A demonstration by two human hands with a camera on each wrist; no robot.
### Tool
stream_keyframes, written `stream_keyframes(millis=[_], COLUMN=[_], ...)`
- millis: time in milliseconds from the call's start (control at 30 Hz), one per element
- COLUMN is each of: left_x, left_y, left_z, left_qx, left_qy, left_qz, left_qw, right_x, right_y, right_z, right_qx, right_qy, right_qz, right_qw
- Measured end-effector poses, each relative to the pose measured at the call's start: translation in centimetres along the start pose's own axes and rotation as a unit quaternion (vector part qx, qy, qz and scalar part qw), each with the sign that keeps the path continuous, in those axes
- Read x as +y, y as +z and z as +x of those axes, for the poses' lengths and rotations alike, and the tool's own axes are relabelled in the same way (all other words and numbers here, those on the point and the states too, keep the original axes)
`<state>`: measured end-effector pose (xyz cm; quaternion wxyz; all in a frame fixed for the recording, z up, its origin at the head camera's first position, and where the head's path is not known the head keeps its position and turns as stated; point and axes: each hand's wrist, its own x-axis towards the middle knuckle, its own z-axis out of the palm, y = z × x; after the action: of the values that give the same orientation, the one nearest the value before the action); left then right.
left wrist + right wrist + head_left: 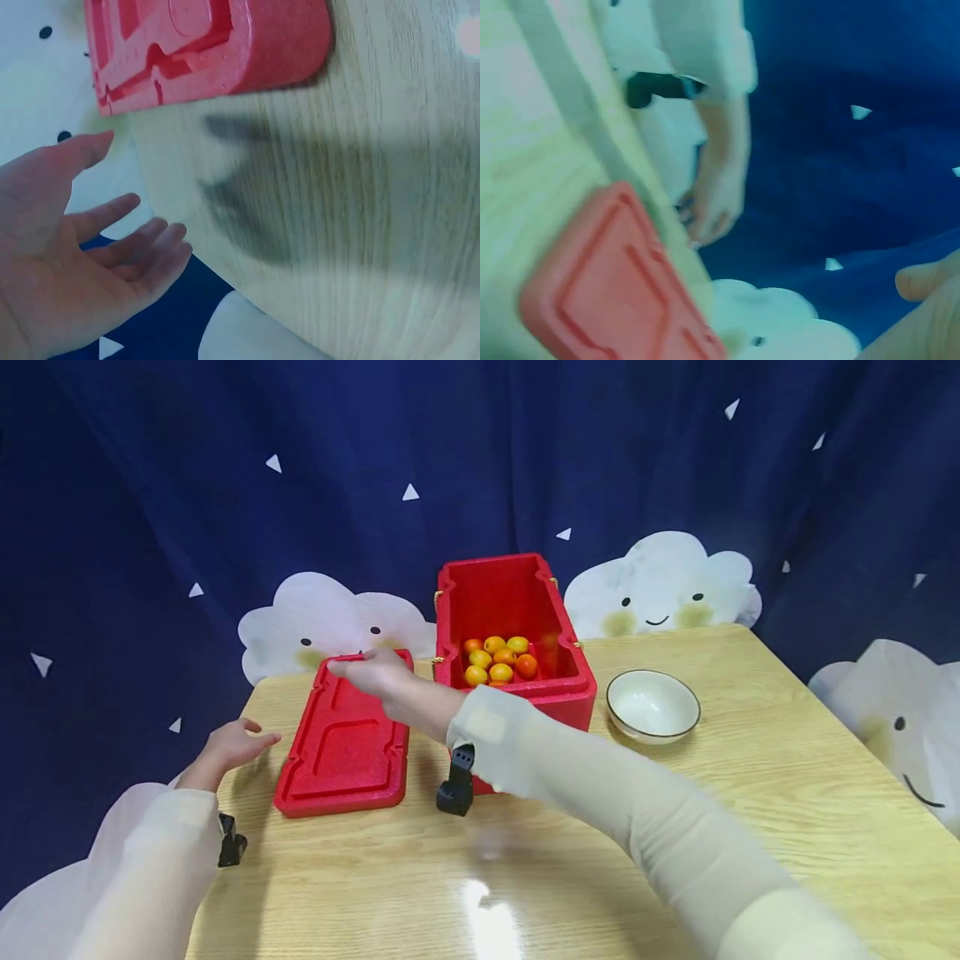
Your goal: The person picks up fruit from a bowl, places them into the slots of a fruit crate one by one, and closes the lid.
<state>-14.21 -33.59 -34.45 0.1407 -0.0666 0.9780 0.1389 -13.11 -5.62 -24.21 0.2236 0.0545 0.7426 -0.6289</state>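
A red foam lid (348, 752) lies flat on the table, its recessed side up. Over its far end my right hand (378, 677) reaches across with fingers extended and nothing in its grasp. My left hand (231, 747) hovers by the table's left edge, apart from the lid, fingers spread and loosely bent; the left wrist view shows its palm bare. Right of the lid stands a red foam box (572, 703), uncovered, with several small yellow and orange-red fruits (502, 658) on its bottom. My right forearm hides part of the box's front.
To the right of the box sits a white bowl (652, 703) with a dark rim. Everything stands on a light wooden table (360, 877). Behind it hangs a dark blue curtain (480, 460) with white clouds and triangles.
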Motion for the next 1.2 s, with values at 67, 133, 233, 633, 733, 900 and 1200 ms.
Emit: stream_keyframes(millis=[67,133,233,633,733,900,1200], left_x=[-0.2,-0.2,0.2,2.1,2.5,2.4,1.7], left_y=[0.1,0.1,0.1,0.7,1.2,2.0,1.9], left_z=[0.2,0.4,0.9,1.9,2.3,2.4,1.8], left_qx=[-0.013,-0.024,-0.034,-0.077,-0.09,-0.08,-0.077], left_qy=[0.0,0.002,0.0,0.003,0.001,-0.01,-0.027], left_qz=[-0.007,-0.012,-0.025,-0.098,-0.127,-0.14,-0.205], left_qw=[0.9999,0.9996,0.9991,0.9922,0.9878,0.9869,0.9753], right_x=[1.4,2.9,5.1,11.2,11.7,11.9,11.6], right_y=[0.7,1.1,1.3,1.5,1.6,1.9,2.4], right_z=[0.5,1.0,2.0,5.4,6.0,6.1,5.5], right_qx=[0.032,0.061,0.087,0.113,0.113,0.07,0.119], right_qy=[0.015,0.033,0.046,0.068,0.07,0.076,0.028], right_qz=[-0.006,-0.009,-0.014,-0.087,-0.085,-0.044,-0.054], right_qw=[0.9994,0.9976,0.995,0.9875,0.9874,0.9936,0.991])
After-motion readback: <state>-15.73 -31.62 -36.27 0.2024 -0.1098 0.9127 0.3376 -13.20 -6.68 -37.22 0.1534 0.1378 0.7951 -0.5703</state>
